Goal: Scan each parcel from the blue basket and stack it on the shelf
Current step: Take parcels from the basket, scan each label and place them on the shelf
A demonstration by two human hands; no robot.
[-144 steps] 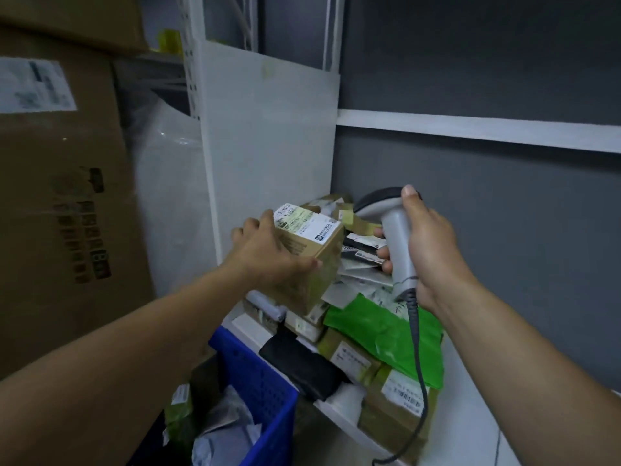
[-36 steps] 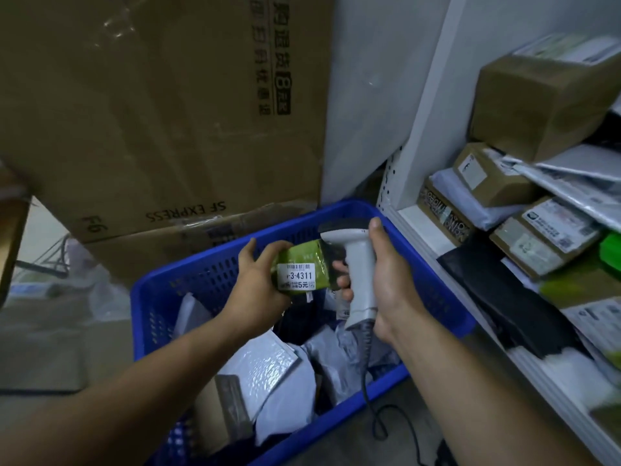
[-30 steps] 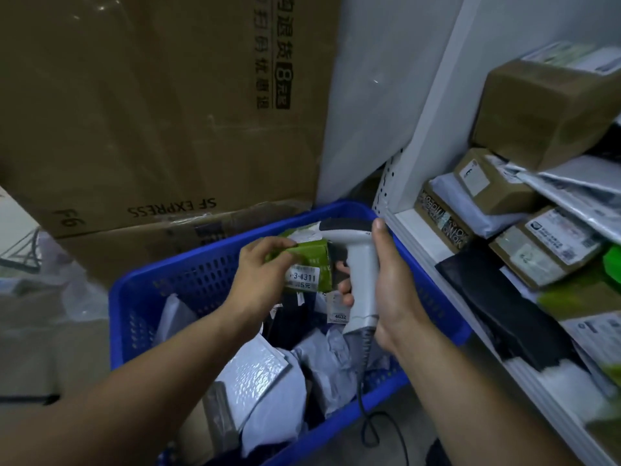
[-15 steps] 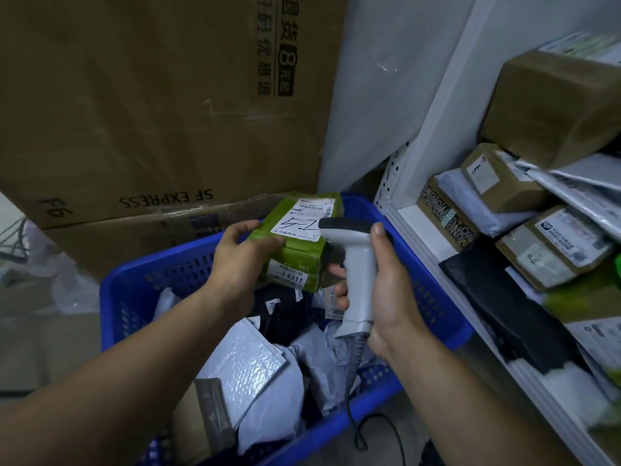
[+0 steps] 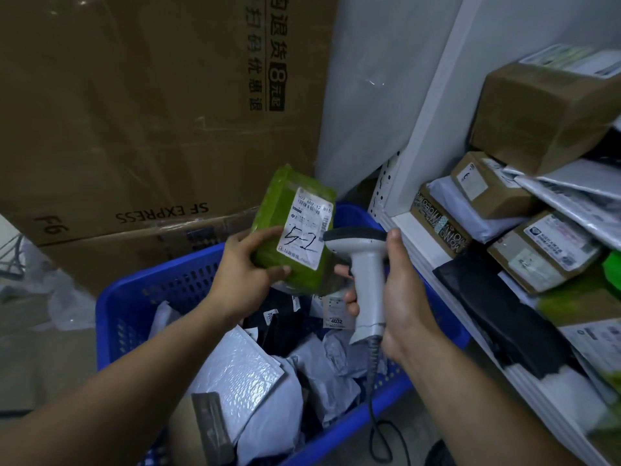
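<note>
tipped up since half a second ago, the green parcel (image 5: 285,210) now stands nearly on end at the centre of the frame. its white label (image 5: 305,230) faces the camera with "5-2" handwritten across it; earlier it lay flatter, a small numbered sticker showing on its near edge. the left hand (image 5: 247,274) grips the parcel by its lower left corner, thumb curled over the front face just beside the label, fingers behind. the right hand (image 5: 403,297) is wrapped round the handle of a grey-white scanner (image 5: 364,284), thumb up along its right side and a finger at the front of the handle. the scanner's dark head sits just beside the label's right edge; whether it touches the parcel cannot be told. a dark cable (image 5: 373,398) drops from the handle toward bottom centre.

the parcel is held above the far side of the blue basket (image 5: 168,284), which fills the lower middle of the frame. in the basket lie a silver bubble mailer (image 5: 235,375), grey bags (image 5: 332,368) and dark packets. at right, the white shelf (image 5: 416,243) carries stacked parcels: a large brown box (image 5: 544,112) on top, smaller labelled boxes and grey bags below, and a black bag (image 5: 497,304) along the front edge. a big carton (image 5: 134,112) printed "sf express", upside down, fills the upper left.
</note>
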